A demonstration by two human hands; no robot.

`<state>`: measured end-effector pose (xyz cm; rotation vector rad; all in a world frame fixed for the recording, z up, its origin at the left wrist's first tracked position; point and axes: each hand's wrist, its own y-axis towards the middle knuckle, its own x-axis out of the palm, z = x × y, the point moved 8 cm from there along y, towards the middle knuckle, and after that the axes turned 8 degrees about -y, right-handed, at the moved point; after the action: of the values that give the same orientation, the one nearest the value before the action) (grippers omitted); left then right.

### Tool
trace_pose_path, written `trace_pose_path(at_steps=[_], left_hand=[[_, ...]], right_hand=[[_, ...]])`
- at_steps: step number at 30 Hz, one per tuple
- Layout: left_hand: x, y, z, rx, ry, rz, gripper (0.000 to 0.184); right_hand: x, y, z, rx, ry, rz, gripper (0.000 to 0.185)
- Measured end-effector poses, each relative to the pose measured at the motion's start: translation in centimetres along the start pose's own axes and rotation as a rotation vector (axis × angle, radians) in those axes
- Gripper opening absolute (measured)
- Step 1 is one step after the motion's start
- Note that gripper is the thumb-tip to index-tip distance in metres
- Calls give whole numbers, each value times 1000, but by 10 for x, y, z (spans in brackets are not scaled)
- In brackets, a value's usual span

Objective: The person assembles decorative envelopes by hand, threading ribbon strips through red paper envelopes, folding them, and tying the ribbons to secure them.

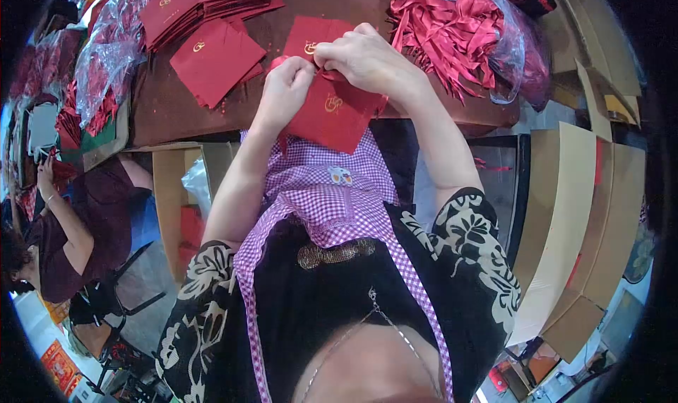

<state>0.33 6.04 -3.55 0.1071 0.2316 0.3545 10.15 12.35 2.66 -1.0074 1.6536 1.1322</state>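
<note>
Closest in, a checked apron (332, 191) covers the lap, and just beyond it the red packet (335, 121) hangs over the near edge of the bench (159, 106), its gold emblem showing. The left hand (282, 92) and right hand (371, 61) meet above that emblem, fingers of each pinched together on a narrow red ribbon (280, 62); how much packet they also grip, I cannot tell. The packet looks light, paper-like and fairly stiff, apt to crease or dent at the corners, so it is best held flat by its side edges with gentle pressure. The ribbon looks soft, limp and slippery, and wants a firm tip pinch close to the packet. Farther over the bench lie a fanned pile of red packets (215, 61) to the left and a tangled heap of ribbons (452, 36) to the right. Beyond, at far left, sits a co-worker (99, 191).
</note>
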Motion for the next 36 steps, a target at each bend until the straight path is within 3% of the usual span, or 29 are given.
trace_pose_path(at_steps=[2,4,5,7,11,17,18,19,21,23,25,27,29,31,33,36], left_hand=[[-4,-1,-2,-5,-86,-3,14],[-19,-3,-25,-267,-301,65,13],[-28,-2,-41,-325,-581,162,14],[-56,6,-36,-171,-555,232,17],[-76,7,-47,-234,-641,290,17],[-89,6,-34,-167,-211,379,18],[-93,6,-21,-43,20,417,18],[-94,5,-22,-44,19,415,18],[-92,1,3,231,331,420,22],[-63,-5,25,168,238,219,18],[-27,-8,19,1,370,-182,22],[-13,-17,1,-87,439,-234,24],[-9,-19,-9,4,403,-194,24],[-15,-18,-19,-146,330,-119,23],[-19,-14,-16,-155,317,-120,22],[-28,-13,-24,-229,297,-92,22]], right_hand=[[3,-1,0,-17,30,-3,9],[6,-3,5,12,-4,-34,7],[5,-5,7,12,-2,-35,7],[3,-10,16,74,-35,-34,3],[5,-8,13,81,22,-73,4],[17,-3,16,125,-46,-98,7],[19,-3,17,133,-39,-90,8],[20,-4,18,134,-38,-91,8],[25,-3,21,148,-45,-97,8],[30,-2,25,136,-52,-78,10],[29,-1,24,134,-62,-58,12],[28,-1,21,147,-89,-69,10],[28,-6,27,149,-91,-38,13],[10,-13,37,214,-31,125,16],[-6,-40,71,277,-6,327,17],[-5,-90,104,438,159,199,17]])
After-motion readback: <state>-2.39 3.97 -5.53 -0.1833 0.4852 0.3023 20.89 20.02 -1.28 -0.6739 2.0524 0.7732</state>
